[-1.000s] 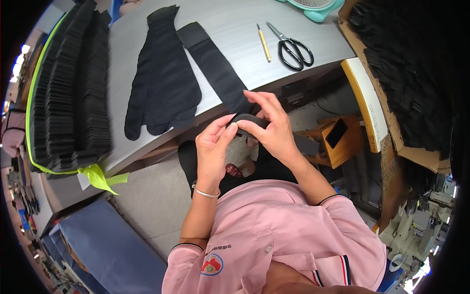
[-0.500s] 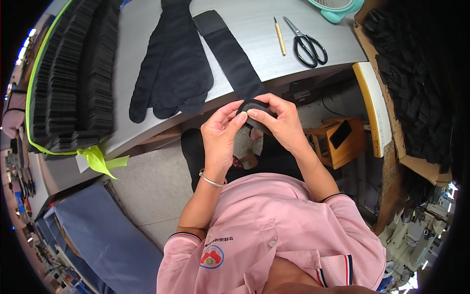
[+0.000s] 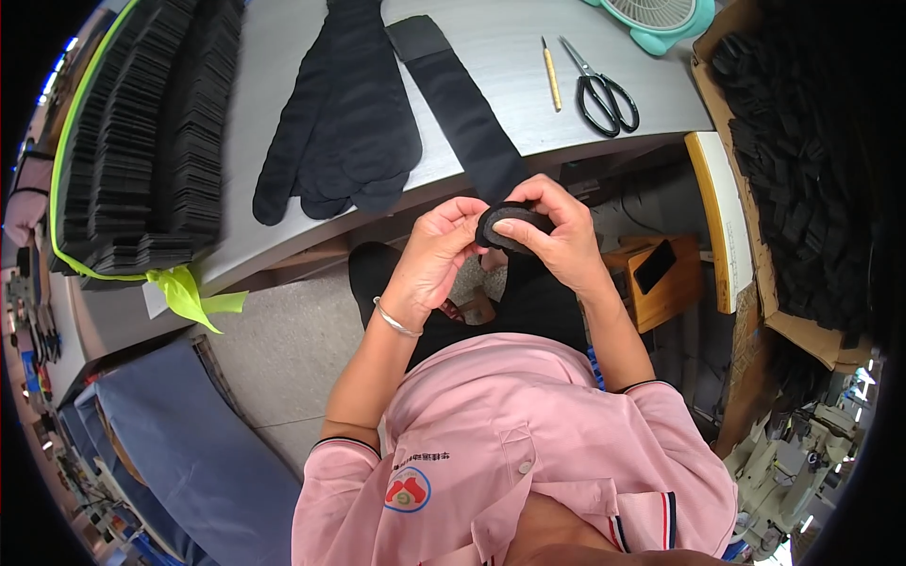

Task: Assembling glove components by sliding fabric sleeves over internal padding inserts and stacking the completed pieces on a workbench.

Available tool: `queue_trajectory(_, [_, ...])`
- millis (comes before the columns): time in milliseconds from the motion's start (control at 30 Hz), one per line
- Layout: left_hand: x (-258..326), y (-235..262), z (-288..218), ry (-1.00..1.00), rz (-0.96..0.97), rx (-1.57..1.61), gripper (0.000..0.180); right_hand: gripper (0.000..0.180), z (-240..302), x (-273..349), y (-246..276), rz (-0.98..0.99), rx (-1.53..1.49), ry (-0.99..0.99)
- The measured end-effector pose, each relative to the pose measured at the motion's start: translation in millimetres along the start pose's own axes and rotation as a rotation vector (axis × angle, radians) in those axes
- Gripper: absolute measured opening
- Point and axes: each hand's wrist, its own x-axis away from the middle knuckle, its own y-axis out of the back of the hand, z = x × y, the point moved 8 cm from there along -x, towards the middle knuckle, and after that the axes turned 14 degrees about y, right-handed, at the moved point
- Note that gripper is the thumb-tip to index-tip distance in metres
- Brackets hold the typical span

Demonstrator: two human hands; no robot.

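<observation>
A long black fabric strap [image 3: 462, 104] runs from the table over its front edge to my hands. Its rounded end [image 3: 489, 224] is curled up between them, showing a dark grey inner face. My left hand [image 3: 436, 247] pinches the left rim of this end, fingertips close together. My right hand [image 3: 566, 236] grips the other side, its thumb lying across the inner face and its fingers behind. Beside the strap, a pile of similar black straps [image 3: 344, 123] with rounded ends lies on the table.
On the grey table [image 3: 510, 57] lie scissors [image 3: 604, 99] and a pointed wooden-handled tool [image 3: 552, 80], near a teal fan [image 3: 656, 19]. Black pieces tied with a yellow-green band [image 3: 179, 297] stand left. A cardboard box [image 3: 769, 302] holds black pieces at right. A phone [image 3: 654, 266] rests on a wooden stool [image 3: 675, 302].
My left hand has shifted off the middle to the strap end's left rim. My right thumb now lies farther across the inner face. The view has shifted slightly.
</observation>
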Motion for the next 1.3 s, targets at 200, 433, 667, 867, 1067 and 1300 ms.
queue_trajectory(200, [2.9,-12.1,-3.8,0.073,0.032,-0.072,0.017,0.042,0.9,6.7,13.3,-0.150,0.124,-0.034])
queue_trajectory(433, [6.0,-18.8,-4.0,-0.112,-0.077,-0.182,0.013,0.034,-6.0,13.5,15.9,-0.127,0.052,-0.139])
queue_trajectory(667, [10.4,-17.6,-3.8,-0.223,-0.116,-0.309,0.016,0.017,-17.1,20.5,-4.1,-0.055,-0.270,-0.397])
queue_trajectory(867, [7.6,-10.0,5.4,-0.237,-0.214,-0.363,0.014,0.017,-28.5,26.2,-6.3,-0.012,-0.214,-0.371])
queue_trajectory(1067, [10.8,-6.2,-0.6,-0.274,-0.321,-0.685,0.009,0.019,-27.3,26.1,-9.0,0.020,-0.220,-0.329])
queue_trajectory(1300, [20.0,-23.3,-17.0,-0.557,-0.478,-0.984,0.009,0.019,-35.7,25.3,-13.3,-0.028,-0.179,-0.325])
